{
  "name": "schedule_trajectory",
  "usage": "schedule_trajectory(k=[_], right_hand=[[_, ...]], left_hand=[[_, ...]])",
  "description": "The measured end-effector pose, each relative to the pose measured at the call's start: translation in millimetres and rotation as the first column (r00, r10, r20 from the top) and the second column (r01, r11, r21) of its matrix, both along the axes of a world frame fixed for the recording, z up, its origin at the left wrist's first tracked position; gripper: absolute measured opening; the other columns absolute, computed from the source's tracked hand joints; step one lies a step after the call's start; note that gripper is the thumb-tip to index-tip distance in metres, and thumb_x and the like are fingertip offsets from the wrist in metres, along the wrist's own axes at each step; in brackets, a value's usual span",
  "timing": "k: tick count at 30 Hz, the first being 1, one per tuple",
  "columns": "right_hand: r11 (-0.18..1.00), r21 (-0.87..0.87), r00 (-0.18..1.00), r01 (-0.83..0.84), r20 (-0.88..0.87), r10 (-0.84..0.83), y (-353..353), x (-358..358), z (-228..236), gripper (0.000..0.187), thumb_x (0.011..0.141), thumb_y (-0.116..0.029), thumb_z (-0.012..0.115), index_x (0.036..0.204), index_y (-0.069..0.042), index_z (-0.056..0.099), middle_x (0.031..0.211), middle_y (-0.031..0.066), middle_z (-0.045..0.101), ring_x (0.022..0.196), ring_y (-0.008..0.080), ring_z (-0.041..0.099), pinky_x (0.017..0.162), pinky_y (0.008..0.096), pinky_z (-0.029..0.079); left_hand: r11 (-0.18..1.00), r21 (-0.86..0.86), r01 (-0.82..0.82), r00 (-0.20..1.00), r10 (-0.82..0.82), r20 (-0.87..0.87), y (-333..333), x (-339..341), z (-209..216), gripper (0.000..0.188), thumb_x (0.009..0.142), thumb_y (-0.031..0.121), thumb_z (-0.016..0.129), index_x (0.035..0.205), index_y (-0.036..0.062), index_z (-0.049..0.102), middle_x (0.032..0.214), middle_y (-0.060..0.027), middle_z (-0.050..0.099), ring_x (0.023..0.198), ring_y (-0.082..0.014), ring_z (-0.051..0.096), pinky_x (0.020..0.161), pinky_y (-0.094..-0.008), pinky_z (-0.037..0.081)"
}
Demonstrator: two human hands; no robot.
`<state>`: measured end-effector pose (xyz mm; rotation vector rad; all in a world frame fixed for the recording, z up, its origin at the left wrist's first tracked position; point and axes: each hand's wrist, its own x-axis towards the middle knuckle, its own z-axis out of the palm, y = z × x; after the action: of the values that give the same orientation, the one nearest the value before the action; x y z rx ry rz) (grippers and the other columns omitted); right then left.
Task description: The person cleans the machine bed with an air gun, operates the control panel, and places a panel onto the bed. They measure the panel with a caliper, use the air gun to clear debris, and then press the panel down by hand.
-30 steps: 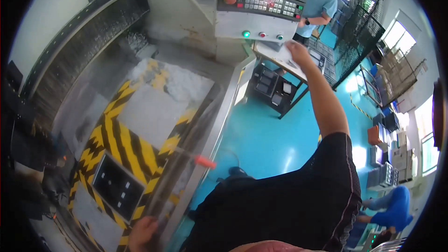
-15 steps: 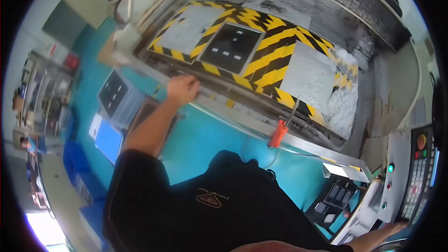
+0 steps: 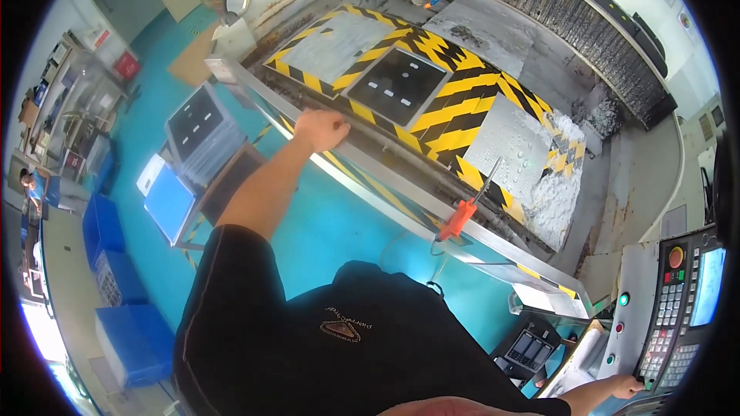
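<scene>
The left hand (image 3: 321, 131) is curled up on the machine's metal edge (image 3: 385, 177); I can't tell if it grips. The right hand (image 3: 623, 387) has its fingers at the low end of the button panel (image 3: 672, 300); I can't tell if it presses. Just past the left hand lies a black plate (image 3: 398, 85). An orange tool (image 3: 459, 220) sits between both hands

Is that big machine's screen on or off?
On: the screen glows light blue on the control panel, with the right hand at its lower edge.
</scene>
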<state>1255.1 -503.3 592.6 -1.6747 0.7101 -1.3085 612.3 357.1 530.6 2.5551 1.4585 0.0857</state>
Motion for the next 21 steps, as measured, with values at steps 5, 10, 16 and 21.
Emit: schedule_trajectory(k=[5, 10, 16, 21], right_hand=[[0.997, -0.057, 0.998, -0.055, -0.041, 0.053, -9.0, 8.3, -3.3, 0.052, 0.090, -0.050, 0.055, 0.098, -0.002, 0.074, 0.104, 0.0212, 0.071, 0.095, 0.0411, 0.066, 0.082, 0.0470, 0.051], [0.998, 0.032, 0.991, -0.061, -0.116, 0.065, -25.3, -0.2, -4.9, 0.053, 0.092, -0.051, 0.055, 0.100, -0.003, 0.073, 0.106, 0.0218, 0.071, 0.096, 0.0414, 0.066, 0.084, 0.0457, 0.051], [0.927, -0.364, 0.962, -0.093, 0.207, 0.179, 99.6, -69.3, 40.1, 0.048, 0.094, -0.050, 0.055, 0.112, -0.008, 0.068, 0.110, 0.0209, 0.069, 0.097, 0.0408, 0.067, 0.087, 0.0449, 0.052], [0.651, -0.548, 0.665, -0.525, 0.212, 0.716, 306.2, -219.4, 48.8, 0.047, 0.096, -0.049, 0.055, 0.122, -0.012, 0.064, 0.113, 0.0202, 0.068, 0.097, 0.0402, 0.067, 0.090, 0.0443, 0.052]], left_hand=[[0.998, -0.064, -0.005, 0.996, -0.001, -0.093, -3.2, -2.2, 1.4, 0.041, 0.091, 0.050, 0.048, 0.093, 0.0181, 0.073, 0.097, -0.0060, 0.073, 0.098, -0.0289, 0.065, 0.094, -0.0401, 0.044], [0.993, -0.076, 0.093, 0.986, -0.102, -0.129, -1.7, 6.7, 3.7, 0.043, 0.094, 0.049, 0.043, 0.093, 0.0189, 0.074, 0.094, -0.0073, 0.073, 0.095, -0.0301, 0.066, 0.095, -0.0404, 0.043], [0.989, -0.093, 0.112, 0.977, -0.126, -0.172, 1.2, -15.3, -0.1, 0.048, 0.097, 0.052, 0.039, 0.092, 0.0198, 0.073, 0.094, -0.0096, 0.073, 0.096, -0.0321, 0.067, 0.088, -0.0469, 0.050], [0.970, -0.114, 0.214, 0.963, -0.229, -0.145, 7.6, -7.7, 3.3, 0.044, 0.097, 0.052, 0.043, 0.092, 0.0201, 0.072, 0.078, -0.0082, 0.071, 0.083, -0.0347, 0.068, 0.080, -0.0492, 0.053]])
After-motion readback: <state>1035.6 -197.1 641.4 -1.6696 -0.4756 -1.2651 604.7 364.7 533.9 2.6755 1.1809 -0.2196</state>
